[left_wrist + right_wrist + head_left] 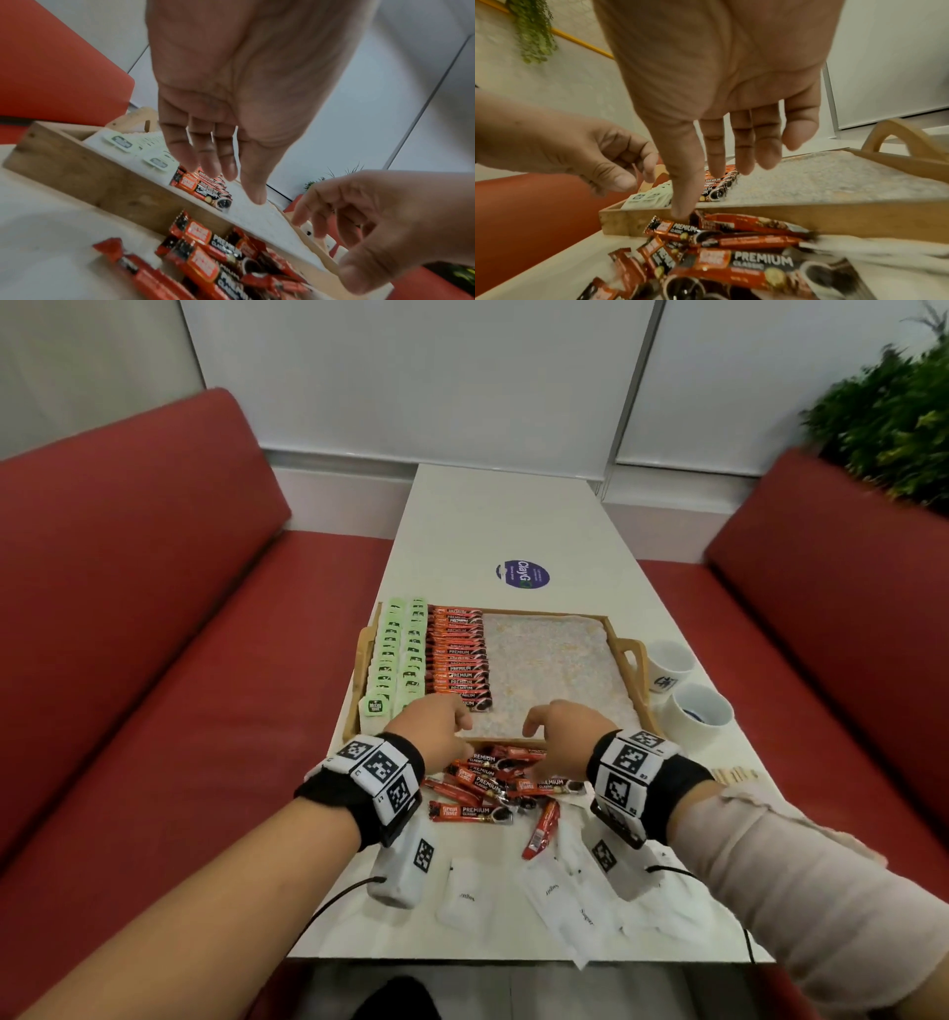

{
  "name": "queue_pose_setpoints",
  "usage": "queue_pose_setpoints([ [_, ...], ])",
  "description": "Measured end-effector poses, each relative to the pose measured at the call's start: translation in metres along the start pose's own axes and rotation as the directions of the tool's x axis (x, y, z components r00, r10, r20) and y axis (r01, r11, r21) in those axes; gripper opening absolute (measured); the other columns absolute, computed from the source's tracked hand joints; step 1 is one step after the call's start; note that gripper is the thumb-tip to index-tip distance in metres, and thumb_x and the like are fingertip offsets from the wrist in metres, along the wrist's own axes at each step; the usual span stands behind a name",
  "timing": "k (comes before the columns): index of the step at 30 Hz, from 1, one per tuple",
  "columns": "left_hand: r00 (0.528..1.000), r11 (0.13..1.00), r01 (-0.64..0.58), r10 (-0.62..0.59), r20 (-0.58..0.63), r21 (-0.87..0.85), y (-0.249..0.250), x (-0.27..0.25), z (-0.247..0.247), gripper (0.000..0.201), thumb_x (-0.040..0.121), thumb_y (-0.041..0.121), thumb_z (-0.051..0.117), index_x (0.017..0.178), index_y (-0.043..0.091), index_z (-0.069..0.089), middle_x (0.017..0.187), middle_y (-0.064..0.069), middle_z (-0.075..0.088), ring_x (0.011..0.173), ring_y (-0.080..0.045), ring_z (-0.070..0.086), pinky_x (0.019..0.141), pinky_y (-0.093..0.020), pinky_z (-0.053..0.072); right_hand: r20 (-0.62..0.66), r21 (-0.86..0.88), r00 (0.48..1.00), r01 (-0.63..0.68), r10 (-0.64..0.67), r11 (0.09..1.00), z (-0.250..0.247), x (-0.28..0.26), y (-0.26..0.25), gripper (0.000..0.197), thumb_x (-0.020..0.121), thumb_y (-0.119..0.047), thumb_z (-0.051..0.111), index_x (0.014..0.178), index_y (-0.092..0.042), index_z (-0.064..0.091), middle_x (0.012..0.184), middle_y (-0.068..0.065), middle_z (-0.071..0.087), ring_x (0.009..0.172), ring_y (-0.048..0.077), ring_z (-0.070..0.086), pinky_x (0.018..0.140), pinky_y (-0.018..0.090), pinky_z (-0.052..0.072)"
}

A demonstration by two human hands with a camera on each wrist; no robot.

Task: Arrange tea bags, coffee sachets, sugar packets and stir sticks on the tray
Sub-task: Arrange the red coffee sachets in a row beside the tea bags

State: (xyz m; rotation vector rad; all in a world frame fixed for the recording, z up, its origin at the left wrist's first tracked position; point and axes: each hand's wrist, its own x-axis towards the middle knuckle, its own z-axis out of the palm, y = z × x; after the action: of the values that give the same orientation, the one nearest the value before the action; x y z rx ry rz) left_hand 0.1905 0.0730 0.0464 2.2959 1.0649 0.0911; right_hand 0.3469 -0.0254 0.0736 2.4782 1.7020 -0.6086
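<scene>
A wooden tray [630, 670] holds two columns of green tea bags [398, 654] at its left and a column of red coffee sachets [459, 654] beside them. Its speckled liner [554, 660] is bare on the right. A loose pile of coffee sachets [493, 783] lies on the table in front of the tray. White sugar packets [554, 891] lie near the table's front edge, and wooden stir sticks [734, 774] at the right edge. My left hand [459, 726] and right hand [534, 731] hover over the pile by the tray's near rim, fingers relaxed and empty. The right thumb [680, 211] reaches down close to a sachet [677, 228].
Two white cups [670, 662] [701, 711] stand right of the tray. A round purple sticker [523, 575] is on the white table [503, 516] beyond it. Red sofas [154, 608] flank the narrow table, and a green plant [893, 418] is at the far right.
</scene>
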Motion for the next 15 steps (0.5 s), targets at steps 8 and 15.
queue_pose_setpoints([
  [8, 0.997, 0.993, -0.045, 0.038, 0.062, 0.109, 0.014, -0.003, 0.019, 0.038, 0.079, 0.026, 0.074, 0.111, 0.02, 0.056, 0.115, 0.0, 0.054, 0.1, -0.017, 0.051, 0.084, -0.027, 0.041, -0.025, -0.118, 0.996, -0.083, 0.08, 0.99, 0.023, -0.005, 0.004, 0.074, 0.069, -0.026, 0.08, 0.131, -0.021, 0.041, 0.123, 0.006, 0.04, 0.109, 0.026, 0.05, 0.074, 0.032, 0.045],
  [15, 0.995, 0.987, -0.023, 0.008, 0.094, 0.162, 0.017, -0.008, 0.031, 0.064, 0.068, 0.026, 0.082, 0.121, 0.02, 0.047, 0.121, -0.002, 0.043, 0.102, -0.021, 0.053, 0.087, -0.033, 0.048, -0.086, -0.107, 0.981, -0.182, 0.173, 0.977, 0.044, -0.006, -0.004, 0.061, 0.075, -0.024, 0.073, 0.127, -0.016, 0.041, 0.118, 0.008, 0.039, 0.097, 0.029, 0.057, 0.08, 0.038, 0.05],
])
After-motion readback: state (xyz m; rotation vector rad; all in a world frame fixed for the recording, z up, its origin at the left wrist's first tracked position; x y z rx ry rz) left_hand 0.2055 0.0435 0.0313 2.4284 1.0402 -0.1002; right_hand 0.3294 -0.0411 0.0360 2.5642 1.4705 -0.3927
